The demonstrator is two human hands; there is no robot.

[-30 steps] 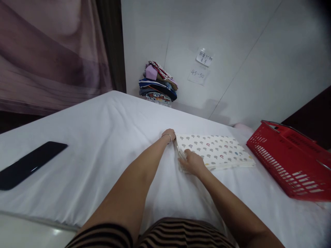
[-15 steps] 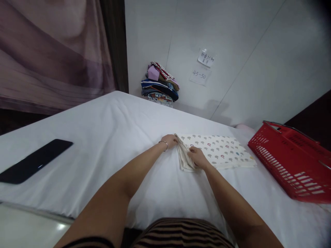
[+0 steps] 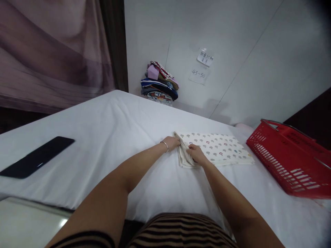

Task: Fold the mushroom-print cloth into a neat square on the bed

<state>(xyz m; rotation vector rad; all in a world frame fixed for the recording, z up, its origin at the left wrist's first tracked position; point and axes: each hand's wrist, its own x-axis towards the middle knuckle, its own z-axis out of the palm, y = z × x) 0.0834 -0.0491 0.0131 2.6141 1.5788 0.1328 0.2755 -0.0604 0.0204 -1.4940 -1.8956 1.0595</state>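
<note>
A cream folded cloth with small grey, red and blue prints lies flat on the white-covered table. Its left end shows several stacked layers, with the edge lifted a little. My left hand, a bracelet at the wrist, is closed at this edge, fingertips tucked partly out of sight between the layers. Just to its right, my right hand pinches the turned-up layers near the front left corner. The right thumb rests on top, while the other fingers are mostly hidden.
A red plastic basket stands to the right of the cloth. On the left lies a dark flat tablet-like slab. Folded clothes are piled by the wall, near paper signs. A pinkish curtain hangs at the left.
My left hand has slid slightly along the cloth's left edge, toward me. My right hand keeps its pinch on the layers. The whole view has shifted a little.
</note>
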